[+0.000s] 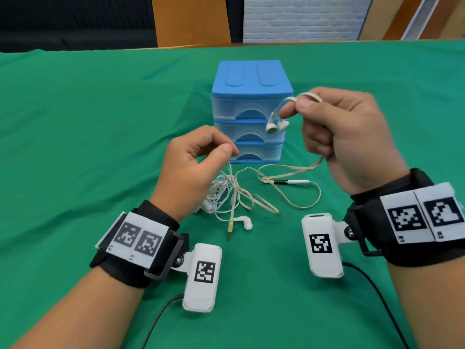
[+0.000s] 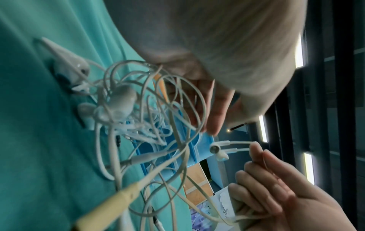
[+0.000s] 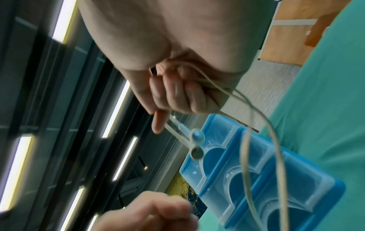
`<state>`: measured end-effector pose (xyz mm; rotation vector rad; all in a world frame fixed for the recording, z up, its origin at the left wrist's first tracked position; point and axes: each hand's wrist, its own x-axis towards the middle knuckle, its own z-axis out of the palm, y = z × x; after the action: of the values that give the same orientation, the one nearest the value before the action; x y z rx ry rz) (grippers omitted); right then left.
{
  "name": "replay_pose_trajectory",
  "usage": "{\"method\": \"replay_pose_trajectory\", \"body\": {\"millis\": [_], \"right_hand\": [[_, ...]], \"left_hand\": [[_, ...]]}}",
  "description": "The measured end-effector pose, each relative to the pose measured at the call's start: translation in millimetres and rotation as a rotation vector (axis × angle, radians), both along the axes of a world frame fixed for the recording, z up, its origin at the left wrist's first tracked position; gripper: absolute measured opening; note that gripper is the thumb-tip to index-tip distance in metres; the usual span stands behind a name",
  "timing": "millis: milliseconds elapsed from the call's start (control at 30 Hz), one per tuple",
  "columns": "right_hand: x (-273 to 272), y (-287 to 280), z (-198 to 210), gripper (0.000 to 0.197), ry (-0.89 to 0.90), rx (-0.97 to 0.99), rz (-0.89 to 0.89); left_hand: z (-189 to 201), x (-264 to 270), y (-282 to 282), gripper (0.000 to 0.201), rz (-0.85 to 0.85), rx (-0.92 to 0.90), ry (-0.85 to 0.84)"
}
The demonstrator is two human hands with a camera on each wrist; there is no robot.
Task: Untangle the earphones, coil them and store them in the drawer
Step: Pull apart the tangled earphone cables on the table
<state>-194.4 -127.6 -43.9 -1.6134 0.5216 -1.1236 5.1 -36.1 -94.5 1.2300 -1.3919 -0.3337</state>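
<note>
Head view: right hand (image 1: 344,137) pinches beige earphones (image 1: 275,124) raised before the drawer unit (image 1: 251,96); left hand (image 1: 193,167) pinches a cable above the tangle (image 1: 226,195) on the counter (image 1: 75,122).

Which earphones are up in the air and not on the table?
The cream pair, dangling from the right hand before the blue drawers. The whiter tangle lies on the green cloth.

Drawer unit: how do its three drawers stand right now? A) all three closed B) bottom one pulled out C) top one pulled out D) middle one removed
A: in the head view the blue drawer unit shows all three clear drawer fronts flush in the stack, none pulled out, while the right hand holds the beige earphones up in front of it.
</note>
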Motion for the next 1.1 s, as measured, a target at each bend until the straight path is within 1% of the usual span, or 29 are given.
{"method": "replay_pose_trajectory", "body": {"millis": [133,167,233,300,367,467,567,633,700,767,867,1000,1033,1100], "right_hand": [[5,-1,17,0.02,0.252,-0.152,0.014],[5,-2,22,0.019,0.308,-0.186,0.005],[4,-5,31,0.016,0.402,-0.238,-0.01],[4,-5,38,0.015,0.479,-0.275,-0.001],[4,-2,44,0.016,0.553,-0.299,0.057],[6,3,49,0.01,0.63,-0.339,0.174],[8,5,47,0.01,0.637,-0.342,0.224],[8,2,44,0.013,0.621,-0.316,0.22],[8,0,40,0.016,0.583,-0.285,0.227],[8,-2,34,0.018,0.542,-0.257,0.245],[7,-4,21,0.017,0.482,-0.222,0.258],[-4,-9,8,0.026,0.37,-0.149,0.254],[-7,-10,4,0.028,0.346,-0.125,0.229],[-12,-13,-1,0.037,0.308,-0.1,0.116]], "left_hand": [[-9,3,-3,0.015,-0.009,0.173,-0.291],[-11,4,-3,0.017,0.002,0.213,-0.339],[-11,4,-2,0.017,0.022,0.237,-0.359],[-8,4,-1,0.012,0.038,0.184,-0.345],[-4,2,-1,0.007,0.036,0.122,-0.328],[0,1,0,0.007,0.046,0.057,-0.274],[2,1,1,0.013,0.095,-0.002,-0.263],[2,2,1,0.02,0.078,0.006,-0.244],[-1,2,-1,0.02,0.03,0.084,-0.28],[-6,3,-3,0.02,-0.002,0.223,-0.364],[-12,5,-4,0.024,0.0,0.364,-0.451],[-10,1,-4,0.018,-0.056,0.453,-0.41],[-10,1,-4,0.017,-0.073,0.475,-0.39],[-10,1,-5,0.016,-0.089,0.47,-0.322]]}}
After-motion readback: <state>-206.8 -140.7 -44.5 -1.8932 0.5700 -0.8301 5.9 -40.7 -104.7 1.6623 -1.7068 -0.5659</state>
